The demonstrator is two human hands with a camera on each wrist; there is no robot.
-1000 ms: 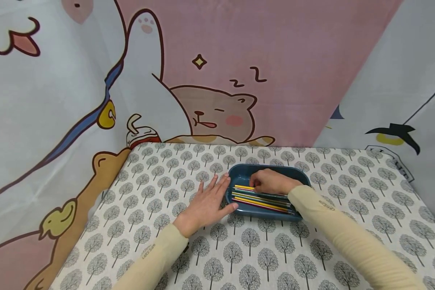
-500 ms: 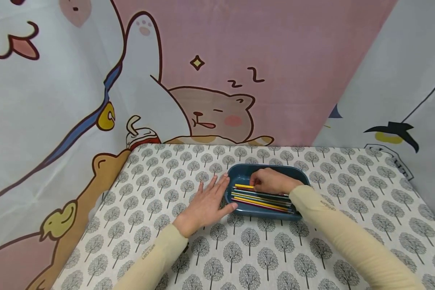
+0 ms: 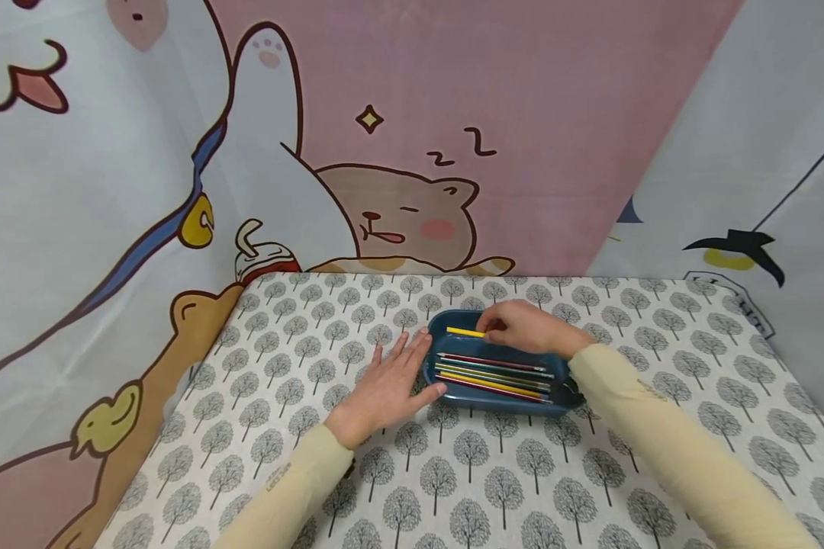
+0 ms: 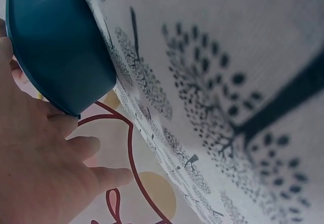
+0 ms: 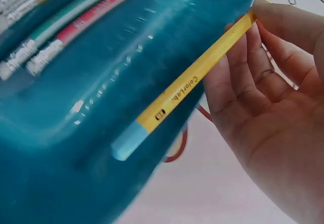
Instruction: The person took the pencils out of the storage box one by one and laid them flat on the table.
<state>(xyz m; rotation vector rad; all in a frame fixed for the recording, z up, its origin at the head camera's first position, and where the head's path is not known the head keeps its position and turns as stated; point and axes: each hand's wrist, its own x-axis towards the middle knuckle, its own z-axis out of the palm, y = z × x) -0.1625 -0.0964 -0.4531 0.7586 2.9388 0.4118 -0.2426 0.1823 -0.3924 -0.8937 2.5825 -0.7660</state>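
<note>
My right hand [image 3: 525,326] pinches a yellow pencil [image 5: 190,84] between thumb and fingers. The pencil has a light blue end and printed lettering. In the head view it is over the far side of a dark blue tray [image 3: 453,314]. Several other pencils [image 3: 497,377], red, green and yellow, lie side by side in the tray's near half. My left hand [image 3: 387,385] is spread flat with straight fingers at the tray's left rim. In the left wrist view its fingers lie along the rim of the blue tray [image 4: 61,46].
A white cloth [image 3: 357,496] printed with grey trees covers the table under the tray. Behind the table hangs a pink and white curtain [image 3: 542,114] with cartoon animals.
My right hand has lifted the yellow pencil away from the others, toward the tray's far side. A red pencil beneath now shows fully. The left hand stays at the rim.
</note>
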